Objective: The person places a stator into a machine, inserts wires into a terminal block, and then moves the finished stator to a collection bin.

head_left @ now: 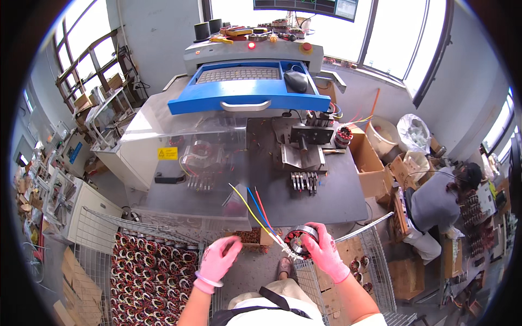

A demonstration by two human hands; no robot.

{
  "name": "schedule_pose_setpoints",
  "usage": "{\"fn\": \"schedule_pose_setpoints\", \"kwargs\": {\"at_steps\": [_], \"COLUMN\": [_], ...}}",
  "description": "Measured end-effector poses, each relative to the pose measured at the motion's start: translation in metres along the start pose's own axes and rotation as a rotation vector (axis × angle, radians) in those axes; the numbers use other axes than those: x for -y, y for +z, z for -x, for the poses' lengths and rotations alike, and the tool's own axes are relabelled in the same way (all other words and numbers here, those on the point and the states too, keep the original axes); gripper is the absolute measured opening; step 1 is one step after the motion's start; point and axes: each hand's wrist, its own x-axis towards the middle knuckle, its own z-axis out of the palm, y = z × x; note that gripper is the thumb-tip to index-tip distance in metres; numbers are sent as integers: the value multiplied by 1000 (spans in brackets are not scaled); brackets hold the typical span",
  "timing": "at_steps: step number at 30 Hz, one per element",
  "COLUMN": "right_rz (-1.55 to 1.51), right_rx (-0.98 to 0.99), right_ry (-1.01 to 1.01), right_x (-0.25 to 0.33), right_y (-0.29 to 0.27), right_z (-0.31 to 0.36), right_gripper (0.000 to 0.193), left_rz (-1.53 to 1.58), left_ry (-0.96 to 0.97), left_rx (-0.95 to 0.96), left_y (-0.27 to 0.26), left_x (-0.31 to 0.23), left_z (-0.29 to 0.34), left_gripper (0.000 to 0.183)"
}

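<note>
White clothing [283, 306] crossed by a black strap [272, 298] is seen at closest range, with two pink-gloved hands raised ahead of it, before the near edge of a dark tabletop [342, 190]. By the right hand [324, 251], a wound stator [295, 237] is grasped at its metal rim, just off that edge of the tabletop, its red coils exposed. Yellow, blue and red leads [262, 212] are fanned from it toward the tabletop. The left hand [219, 258] is held half curled and released, thumb and fingers apart, a pale band [208, 280] worn at its wrist.

Below the tabletop's near edge, a wire basket [89, 233] is packed with stators to the left, while a few are scattered in a second basket [385, 274] to the right. On the tabletop, a metal fixture [304, 156] is mounted, with another stator [343, 137] placed beside it. The tabletop's left part is covered by a clear panel [217, 138] marked with a yellow label [168, 154]. Above the tabletop's far side, a blue drawer [247, 89] is pulled out, a keyboard [237, 75] and a mouse [296, 81] carried inside. Right of the tabletop, a cardboard box [365, 163] is set down; farther out, a person in grey [439, 201] is seen bent forward.
</note>
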Motion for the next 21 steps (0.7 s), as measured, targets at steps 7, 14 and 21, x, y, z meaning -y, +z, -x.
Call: {"fn": "schedule_pose_setpoints", "kwargs": {"at_steps": [7,14,21], "right_rz": [-69,-102,185], "right_rx": [162,158,28], "right_ry": [112,197,-165], "right_x": [-34,-79,-126], "right_y": [-66,-91,-74], "right_z": [-75,-127,-210], "right_gripper": [39,29,29], "left_rz": [346,418,501], "left_ry": [-204,-162,10], "left_rx": [314,-19,-183], "left_y": [87,143,143], "left_x": [-101,-87,-50], "left_z": [-120,-166,-172], "left_gripper": [26,20,15]}}
